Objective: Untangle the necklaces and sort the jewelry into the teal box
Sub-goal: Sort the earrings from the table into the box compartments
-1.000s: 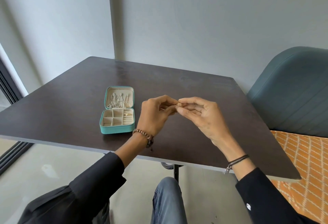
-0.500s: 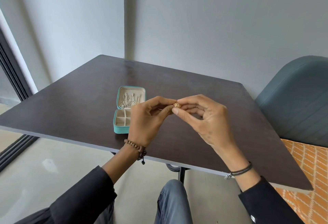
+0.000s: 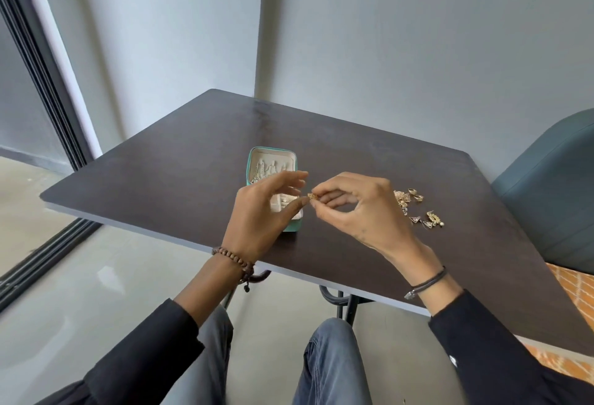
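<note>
A small gold ornament (image 3: 312, 196) is pinched by the right hand (image 3: 361, 212) and touched by the loosely spread left hand (image 3: 265, 215), just right of the open teal box (image 3: 292, 228). Loose jewelry (image 3: 418, 208) is scattered farther right.

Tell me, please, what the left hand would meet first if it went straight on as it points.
The gold piece pinched by the right hand. The left hand points right at it, one fingertip at or nearly touching it, though depth is unclear.
</note>
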Demonstrator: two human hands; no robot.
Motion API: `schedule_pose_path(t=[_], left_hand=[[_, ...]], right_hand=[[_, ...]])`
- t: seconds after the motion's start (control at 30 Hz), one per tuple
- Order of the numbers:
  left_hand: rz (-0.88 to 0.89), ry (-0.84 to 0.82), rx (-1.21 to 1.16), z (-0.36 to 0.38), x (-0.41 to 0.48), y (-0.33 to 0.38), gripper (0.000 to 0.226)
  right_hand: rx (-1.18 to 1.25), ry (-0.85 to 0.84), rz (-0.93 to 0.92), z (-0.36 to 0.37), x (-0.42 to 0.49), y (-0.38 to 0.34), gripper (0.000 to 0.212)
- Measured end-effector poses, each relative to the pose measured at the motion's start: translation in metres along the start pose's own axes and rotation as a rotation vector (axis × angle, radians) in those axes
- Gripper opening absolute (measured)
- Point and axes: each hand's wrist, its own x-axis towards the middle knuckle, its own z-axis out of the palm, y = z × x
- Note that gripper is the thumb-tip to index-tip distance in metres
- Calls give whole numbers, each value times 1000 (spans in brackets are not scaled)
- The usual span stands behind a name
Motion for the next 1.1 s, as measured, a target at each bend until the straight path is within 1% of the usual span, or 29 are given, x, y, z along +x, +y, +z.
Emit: schedule_pose_path(t=[0.07, 0.13, 0.17, 0.27, 0.43, 0.53, 0.67, 0.97, 1.1], left_hand=[[12, 37, 158, -7, -1, -11, 35], [-19, 47, 303, -13, -3, -23, 39], [-46, 34, 339, -15, -4, -28, 42], [-115, -27, 301, -19, -8, -44, 51], [-154, -80, 250, -20, -16, -63, 67], [-178, -94, 229, -19, -16, -66, 72], [-231, -104, 245, -19, -16, -67, 74], [-240, -103, 263, -19, -18, -66, 69], [-257, -96, 274, -19, -17, -64, 67]], right_hand=[[9, -4, 19, 7, 3, 3, 13], [18, -25, 48, 13, 5, 6, 14], [18, -36, 63, 16, 6, 8, 13], [25, -50, 111, 24, 9, 13, 11], [-27, -84, 151, 32, 12, 20, 8], [-67, -107, 164, 37, 13, 26, 10], [-108, -137, 165, 43, 15, 30, 12], [-277, -252, 117, 52, 20, 33, 13], [-451, -324, 33, 51, 20, 24, 20]])
